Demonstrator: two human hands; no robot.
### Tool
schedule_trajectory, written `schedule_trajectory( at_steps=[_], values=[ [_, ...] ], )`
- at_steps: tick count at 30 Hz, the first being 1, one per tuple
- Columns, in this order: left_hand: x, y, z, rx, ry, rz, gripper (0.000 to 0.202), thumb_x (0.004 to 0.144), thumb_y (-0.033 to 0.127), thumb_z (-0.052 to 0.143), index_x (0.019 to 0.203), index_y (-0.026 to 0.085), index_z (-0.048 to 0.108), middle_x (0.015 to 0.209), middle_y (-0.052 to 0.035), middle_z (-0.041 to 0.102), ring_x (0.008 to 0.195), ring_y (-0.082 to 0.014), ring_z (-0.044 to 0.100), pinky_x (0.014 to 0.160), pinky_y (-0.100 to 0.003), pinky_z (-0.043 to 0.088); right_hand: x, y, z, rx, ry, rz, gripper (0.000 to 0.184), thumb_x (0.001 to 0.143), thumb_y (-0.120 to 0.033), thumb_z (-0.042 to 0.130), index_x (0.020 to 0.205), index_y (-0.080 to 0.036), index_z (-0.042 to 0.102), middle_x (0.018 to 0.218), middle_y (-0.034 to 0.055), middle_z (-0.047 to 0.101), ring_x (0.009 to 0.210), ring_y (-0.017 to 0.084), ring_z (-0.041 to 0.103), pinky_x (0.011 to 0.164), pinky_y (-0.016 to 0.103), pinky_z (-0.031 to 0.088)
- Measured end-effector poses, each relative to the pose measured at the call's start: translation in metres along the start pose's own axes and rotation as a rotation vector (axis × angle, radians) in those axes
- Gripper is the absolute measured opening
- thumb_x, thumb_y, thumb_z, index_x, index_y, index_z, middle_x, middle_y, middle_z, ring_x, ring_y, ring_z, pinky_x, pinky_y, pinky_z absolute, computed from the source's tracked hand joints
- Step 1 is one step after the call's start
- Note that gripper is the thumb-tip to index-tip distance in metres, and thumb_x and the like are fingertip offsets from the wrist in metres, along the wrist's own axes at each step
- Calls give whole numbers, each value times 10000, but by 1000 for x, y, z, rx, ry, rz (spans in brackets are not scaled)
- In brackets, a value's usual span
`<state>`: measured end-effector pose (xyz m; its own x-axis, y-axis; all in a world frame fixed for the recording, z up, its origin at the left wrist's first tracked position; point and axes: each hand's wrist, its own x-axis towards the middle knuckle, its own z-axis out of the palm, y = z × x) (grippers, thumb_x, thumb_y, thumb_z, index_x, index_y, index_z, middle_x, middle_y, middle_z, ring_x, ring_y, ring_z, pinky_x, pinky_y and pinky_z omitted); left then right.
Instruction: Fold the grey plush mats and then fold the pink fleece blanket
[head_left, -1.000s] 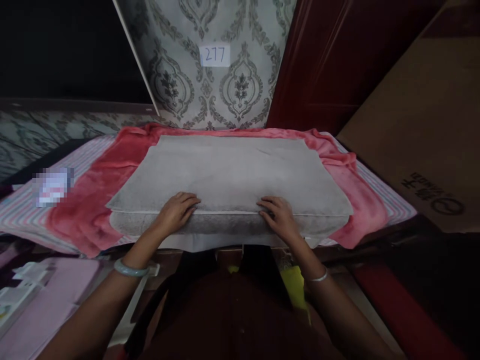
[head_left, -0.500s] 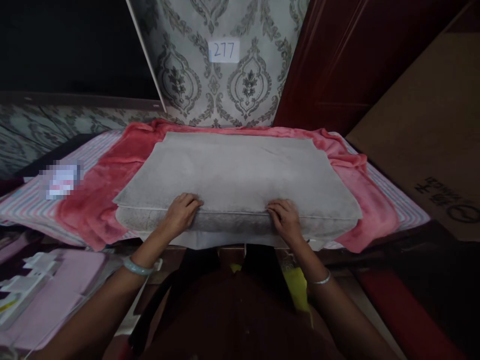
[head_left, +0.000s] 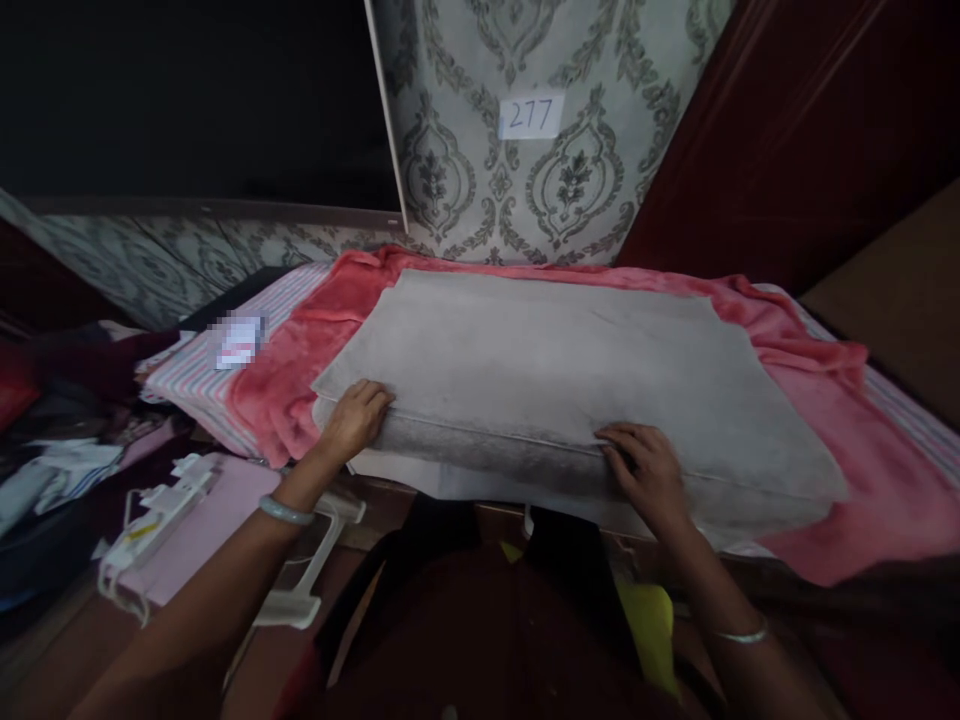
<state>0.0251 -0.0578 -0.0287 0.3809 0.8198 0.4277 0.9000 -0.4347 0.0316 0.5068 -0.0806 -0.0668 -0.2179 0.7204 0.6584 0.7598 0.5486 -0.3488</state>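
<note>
A folded grey towel [head_left: 555, 370] lies flat on a pink fleece blanket [head_left: 300, 360] spread over a table. My left hand [head_left: 354, 420] grips the towel's near left corner, fingers curled over the folded edge. My right hand [head_left: 649, 475] rests on the near edge further right, fingers bent and pressing on the fold. Both wrists wear bangles.
A striped cloth [head_left: 195, 370] lies under the blanket. A paper marked 277 [head_left: 531, 116] is stuck on the patterned wall behind. White plastic hangers and a pink cloth [head_left: 187, 510] lie on the floor at the left, with piled clothes [head_left: 45, 470] beyond. A dark red door [head_left: 810, 130] stands at right.
The view has swung to the left. My left hand has slid left along the near edge to the towel's corner; my right hand stays on the edge.
</note>
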Motion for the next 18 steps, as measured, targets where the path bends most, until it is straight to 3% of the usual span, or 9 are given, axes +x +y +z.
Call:
schedule_trajectory(
  at_steps=[4, 9, 14, 18],
  values=[
    [-5, 1, 3, 42, -23, 19, 298, 942, 150, 427, 1024, 168, 713, 976, -147, 668, 918, -270, 587, 828, -439, 519, -2, 5, 1, -8, -4, 0, 246, 977, -330, 520, 1048, -267, 748, 1010, 85, 713, 950, 275, 638, 859, 470, 501],
    [-12, -19, -12, 102, -43, -15, 312, 941, 168, 442, 1138, 146, 683, 1137, -183, 660, 1052, -299, 592, 892, -455, 513, -7, 15, -2, -71, -6, -75, 292, 970, -322, 505, 1141, -253, 732, 1077, 102, 717, 974, 297, 637, 860, 490, 503],
    [-30, -38, -22, 141, -20, -132, 271, 957, 212, 422, 980, 166, 688, 1007, -159, 679, 984, -286, 618, 881, -446, 530, -12, 19, 4, -109, 23, -97, 302, 971, -298, 487, 1147, -268, 731, 1106, 98, 718, 989, 303, 639, 863, 499, 502],
    [-31, -44, -23, 68, -15, -145, 278, 939, 259, 396, 927, 187, 664, 974, -139, 684, 955, -269, 633, 867, -417, 537, -12, 11, 5, -93, 42, -75, 279, 970, -277, 515, 1161, -275, 719, 1125, 89, 714, 1012, 286, 635, 904, 486, 495]
  ],
)
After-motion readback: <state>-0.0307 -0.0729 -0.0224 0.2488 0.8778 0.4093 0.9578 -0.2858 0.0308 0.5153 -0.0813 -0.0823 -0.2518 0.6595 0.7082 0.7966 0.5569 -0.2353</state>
